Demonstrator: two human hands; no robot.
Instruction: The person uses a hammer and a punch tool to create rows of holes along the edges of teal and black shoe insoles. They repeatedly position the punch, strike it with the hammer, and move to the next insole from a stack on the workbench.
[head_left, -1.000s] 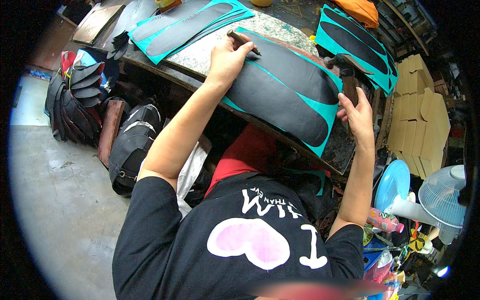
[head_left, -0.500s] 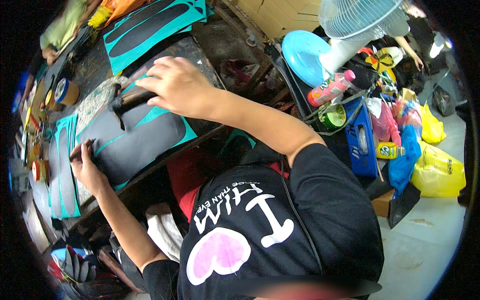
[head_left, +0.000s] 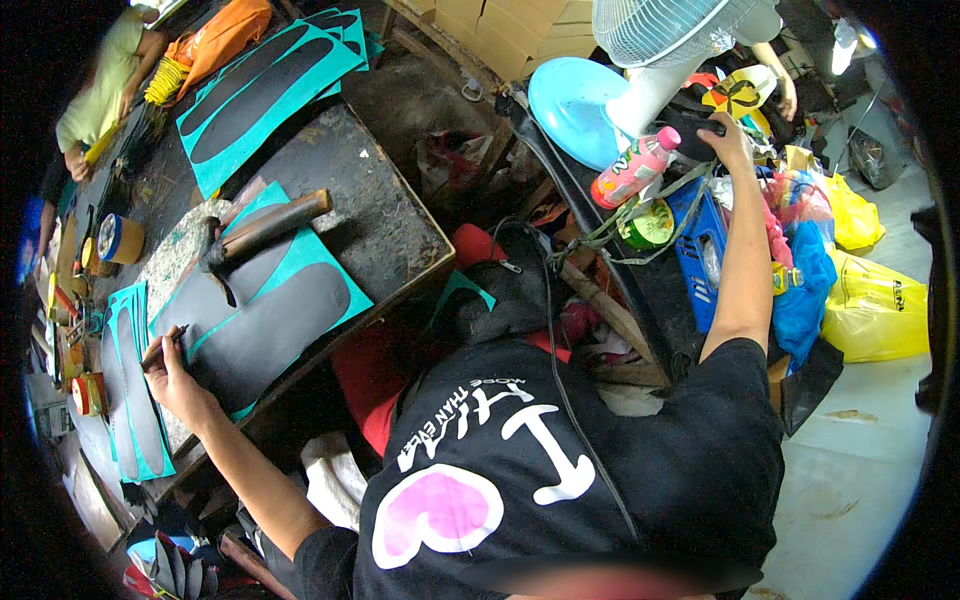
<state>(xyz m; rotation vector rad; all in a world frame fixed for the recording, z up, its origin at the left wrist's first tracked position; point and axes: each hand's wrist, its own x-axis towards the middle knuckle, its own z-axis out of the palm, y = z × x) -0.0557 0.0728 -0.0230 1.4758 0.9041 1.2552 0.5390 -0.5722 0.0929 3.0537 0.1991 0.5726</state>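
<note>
- Left hand [head_left: 182,388], fingers closed round a dark stick [head_left: 152,354], right at the edge of the black-and-teal sheet [head_left: 275,335] on the counter [head_left: 385,200]!
- Hammer [head_left: 265,232] lying across it.
- Right hand [head_left: 732,145], near the pink bottle [head_left: 632,172], at a black item [head_left: 688,130]; gripping? Can't tell.

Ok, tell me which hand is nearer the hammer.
Left: the left hand is apart from the hammer, off its head end; the right hand is away from the table, past the pink bottle.

A head-worn fisheye camera is looking down from close above the black shirt [head_left: 640,430]. It is taking in the left hand [head_left: 175,385] by the workbench [head_left: 390,220] at left and the right hand [head_left: 730,142] near the fan [head_left: 660,30] at upper right
</note>
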